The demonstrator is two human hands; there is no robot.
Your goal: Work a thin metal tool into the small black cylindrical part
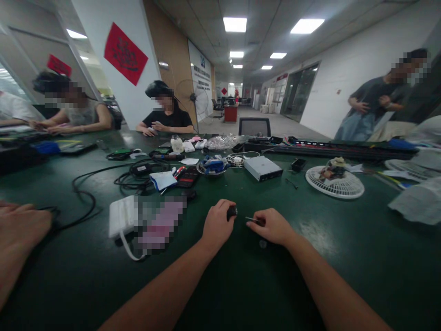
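My left hand [217,221] is closed around a small black rounded object [232,211], whose kind I cannot make out. Opposite it, my right hand [274,226] pinches a thin tool with a slim metal shaft, which looks like a screwdriver [252,219]. The shaft points left toward the black object, with a gap between them. Most of the tool's handle is hidden in my fingers. Just below the right hand, a small, roundish, clear-looking piece [262,244] lies on the green table [241,289].
Another person's hand [25,225] rests at the left edge. A white box with a cable [123,216] lies left of my hands. Beyond are black cables [93,179], a metal bowl [212,171], a grey disc drive [263,168] and a white fan grille [335,183]. Several people are around.
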